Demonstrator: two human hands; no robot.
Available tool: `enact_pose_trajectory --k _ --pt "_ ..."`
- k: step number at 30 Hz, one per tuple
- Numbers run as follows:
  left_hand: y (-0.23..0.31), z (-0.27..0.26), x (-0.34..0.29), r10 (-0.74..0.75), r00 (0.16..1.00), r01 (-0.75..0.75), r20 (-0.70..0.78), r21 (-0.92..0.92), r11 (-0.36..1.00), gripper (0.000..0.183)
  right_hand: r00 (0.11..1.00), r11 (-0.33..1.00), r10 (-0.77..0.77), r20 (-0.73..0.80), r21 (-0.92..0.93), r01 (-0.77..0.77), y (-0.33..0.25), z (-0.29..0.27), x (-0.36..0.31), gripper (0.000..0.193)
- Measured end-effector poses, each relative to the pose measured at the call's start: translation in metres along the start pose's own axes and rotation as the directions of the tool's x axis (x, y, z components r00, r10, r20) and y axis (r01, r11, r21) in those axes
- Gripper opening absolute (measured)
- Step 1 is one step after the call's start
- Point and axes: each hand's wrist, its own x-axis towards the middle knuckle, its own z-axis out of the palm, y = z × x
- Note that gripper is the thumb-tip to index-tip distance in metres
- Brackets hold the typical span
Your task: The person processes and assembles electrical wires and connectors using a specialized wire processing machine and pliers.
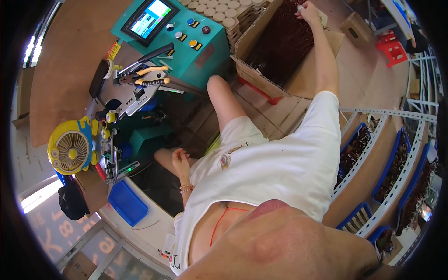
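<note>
My right hand [308,13] is stretched out to the far edge of a large cardboard box [256,75]. Long, thin, dark red-brown strands [282,42] fill that box. The right fingers are closed at the strands' far end, with a small whitish bit at the tips; what they grip is too small to make out. Over my lap, beside my thigh, my left hand [180,161] hangs with loosely bent fingers apart and nothing in them. A beaded bracelet [186,188] circles the left wrist.
To the left stand a green control box [198,58] with a screen, yellow-handled pliers [153,82] on a machine, a yellow fan [71,145] and a blue tray [127,203]. Racks with blue bins [355,149] line the right. A red stool [391,49] is farther back.
</note>
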Motion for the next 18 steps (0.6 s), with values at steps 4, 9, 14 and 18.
enact_pose_trajectory --k 4,9,14,18 --pt "0.001 0.011 0.006 0.022 0.998 -0.021 0.051 -0.018 1.0 0.013 0.986 0.914 0.156 0.049 -0.387 -0.126 -0.008 0.026 -0.026 0.025" --pt "-0.002 0.007 -0.003 0.024 0.998 -0.023 0.058 -0.023 0.999 0.013 0.979 0.691 0.024 -0.202 -0.704 -0.162 -0.024 0.033 -0.03 0.053" --pt "-0.026 -0.005 -0.01 -0.052 0.998 0.052 -0.024 -0.008 0.999 0.013 0.998 0.694 -0.051 0.032 -0.717 0.058 -0.036 0.059 -0.029 0.044" --pt "-0.021 -0.004 -0.008 -0.098 0.994 0.095 -0.042 -0.065 0.993 0.013 0.993 0.655 -0.077 0.084 -0.747 0.114 -0.02 0.069 -0.019 0.044"
